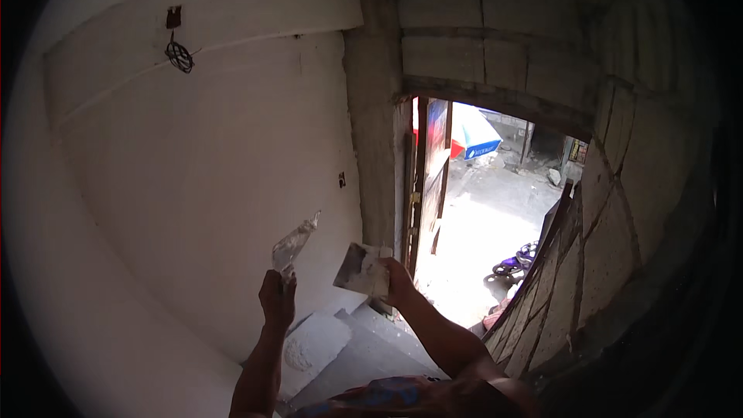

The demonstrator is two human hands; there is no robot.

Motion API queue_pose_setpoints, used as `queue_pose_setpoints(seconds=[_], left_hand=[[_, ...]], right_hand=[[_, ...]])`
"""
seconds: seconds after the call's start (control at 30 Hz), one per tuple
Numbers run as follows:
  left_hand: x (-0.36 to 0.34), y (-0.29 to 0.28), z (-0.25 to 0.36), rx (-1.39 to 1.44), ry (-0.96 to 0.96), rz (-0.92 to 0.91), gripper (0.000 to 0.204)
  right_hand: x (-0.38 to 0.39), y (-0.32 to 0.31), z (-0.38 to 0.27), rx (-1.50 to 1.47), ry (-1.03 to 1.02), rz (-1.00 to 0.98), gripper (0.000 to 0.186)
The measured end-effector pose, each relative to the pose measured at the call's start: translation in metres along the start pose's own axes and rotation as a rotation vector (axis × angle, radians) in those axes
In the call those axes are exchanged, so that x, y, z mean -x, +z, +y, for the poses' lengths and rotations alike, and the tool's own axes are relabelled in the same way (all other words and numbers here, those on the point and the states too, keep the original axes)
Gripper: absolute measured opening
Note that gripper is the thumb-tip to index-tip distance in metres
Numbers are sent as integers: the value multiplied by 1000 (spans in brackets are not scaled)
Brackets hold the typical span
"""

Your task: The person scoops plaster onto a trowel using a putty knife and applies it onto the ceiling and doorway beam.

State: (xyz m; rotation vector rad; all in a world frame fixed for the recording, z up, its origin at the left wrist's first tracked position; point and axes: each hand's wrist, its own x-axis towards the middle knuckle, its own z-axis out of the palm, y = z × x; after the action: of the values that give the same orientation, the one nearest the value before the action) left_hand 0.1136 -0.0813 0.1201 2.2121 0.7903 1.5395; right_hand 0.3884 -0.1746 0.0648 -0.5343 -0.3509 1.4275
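My left hand (277, 296) is closed around the lower end of a pointed, shiny trowel (291, 244), smeared with white, its tip raised toward the wall. To its right, my right hand (398, 280) grips the right edge of a squarish flat plate (361, 270), dark grey on one part and coated whitish on the rest. The two tools are apart, and both hang in front of the smooth white wall (193, 162). Whether the plate has a handle is hidden by my fingers.
Below my hands lies a pale sheet with a whitish heap (309, 352) on the grey floor (383, 344). An open doorway leads outside, its wooden door (435, 162) swung back. Bare block wall (441, 58) surrounds it. Coiled black wire (179, 56) hangs from the upper wall.
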Motion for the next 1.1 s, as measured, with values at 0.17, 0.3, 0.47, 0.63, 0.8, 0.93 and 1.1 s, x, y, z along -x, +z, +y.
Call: queue_pose_setpoints(seconds=[0.17, 0.3, 0.47, 0.63, 0.8, 0.93, 1.1], left_hand=[[-21, 6, -2, -99, 316, -23, 44], [-24, 2, -26, -175, 400, -41, 42], [-6, -11, -62, -292, 375, -136, 36], [43, -27, -115, -397, 266, 15, 36], [61, -9, -130, -247, 65, 31, 31], [70, 12, -142, -292, 34, 17, 31], [101, 51, -163, -211, -49, -151, 32]], right_hand=[[10, 111, -19, 85, -4, 4, 46], [9, 128, -41, 165, -62, 11, 45], [-12, 140, -120, -10, -407, -182, 42], [15, 252, -272, 380, -1270, -140, 36], [86, 383, -415, 472, -1864, -16, 44], [103, 457, -473, 204, -1996, -84, 43], [143, 471, -613, 1084, -2218, 788, 48]])
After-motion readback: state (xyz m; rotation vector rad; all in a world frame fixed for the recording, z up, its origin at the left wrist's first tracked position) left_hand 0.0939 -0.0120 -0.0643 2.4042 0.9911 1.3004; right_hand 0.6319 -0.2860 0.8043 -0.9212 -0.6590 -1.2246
